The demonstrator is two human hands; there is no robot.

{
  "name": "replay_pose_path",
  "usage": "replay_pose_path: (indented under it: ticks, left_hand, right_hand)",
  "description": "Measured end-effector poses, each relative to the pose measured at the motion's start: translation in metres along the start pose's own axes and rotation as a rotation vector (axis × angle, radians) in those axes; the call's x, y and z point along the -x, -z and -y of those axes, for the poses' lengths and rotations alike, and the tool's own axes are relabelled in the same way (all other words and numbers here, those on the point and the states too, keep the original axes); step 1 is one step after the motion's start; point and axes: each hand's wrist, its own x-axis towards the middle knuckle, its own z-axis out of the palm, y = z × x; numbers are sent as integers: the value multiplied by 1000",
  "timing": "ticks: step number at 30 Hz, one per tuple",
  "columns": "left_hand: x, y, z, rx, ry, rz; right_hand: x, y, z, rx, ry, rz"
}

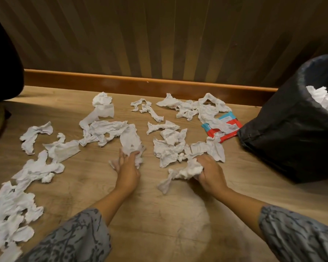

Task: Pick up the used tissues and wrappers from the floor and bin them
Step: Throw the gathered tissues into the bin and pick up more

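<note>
Tissues (17, 201) litter the wooden floor (150, 214) before us. Our left hand (128, 170) pinches one tissue (131, 140) with fingers partly curled; our right hand (209, 173) closes around a wad (186, 170). Rightward, tissues half cover a wrapper (228, 129) beside the lined bin (292, 129), itself cut off.

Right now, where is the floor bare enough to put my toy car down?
The widest bare floor lies between the two forearms, below the left hand and the right hand. Another free strip runs in front of the bin, along the right. Crowded: the tissues fill the middle up to the skirting board, the left side is thickly littered, and the wrapper lies beside the bin.
</note>
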Motion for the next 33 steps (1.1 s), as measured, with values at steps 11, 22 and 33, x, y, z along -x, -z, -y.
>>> replay_pose_path:
  ticks: [11,22,33]
  left_hand:
    - [63,-10,25,62,-233,33]
    - [35,-17,16,39,-369,46]
    - [66,-16,7,83,-400,220]
  right_hand:
    - [32,-23,-21,312,227,129]
    - [31,-31,-3,275,248,286]
    - [27,-2,-13,303,289,433]
